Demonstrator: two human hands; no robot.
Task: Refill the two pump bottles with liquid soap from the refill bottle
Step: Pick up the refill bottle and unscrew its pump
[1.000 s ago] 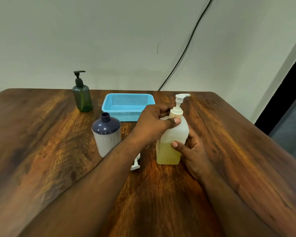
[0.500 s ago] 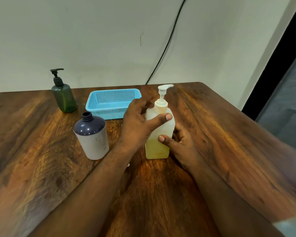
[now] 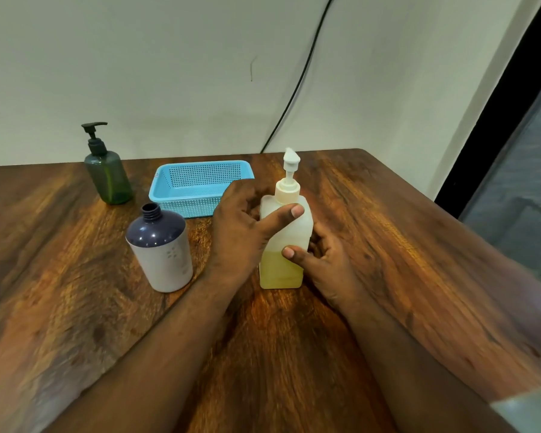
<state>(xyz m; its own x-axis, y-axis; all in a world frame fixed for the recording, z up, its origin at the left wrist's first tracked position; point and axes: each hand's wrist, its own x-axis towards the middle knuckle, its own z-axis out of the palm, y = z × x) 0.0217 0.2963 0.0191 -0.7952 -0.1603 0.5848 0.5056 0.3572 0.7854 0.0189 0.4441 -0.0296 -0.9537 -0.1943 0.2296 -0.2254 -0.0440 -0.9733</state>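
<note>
I see my left grip [image 3: 244, 232] and right grip [image 3: 322, 264] both curled around the white pump bottle [image 3: 283, 245], thumbs pressing its front.

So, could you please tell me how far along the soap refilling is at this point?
Done: the navy-and-white bottle stands open, its pump off. In hand: both hands hold the white bottle of yellow soap, the left hand near its shoulder, the right hand low on its side; its pump is on. Left: no pouring shows, and the green pump bottle is capped by the blue basket.
</note>
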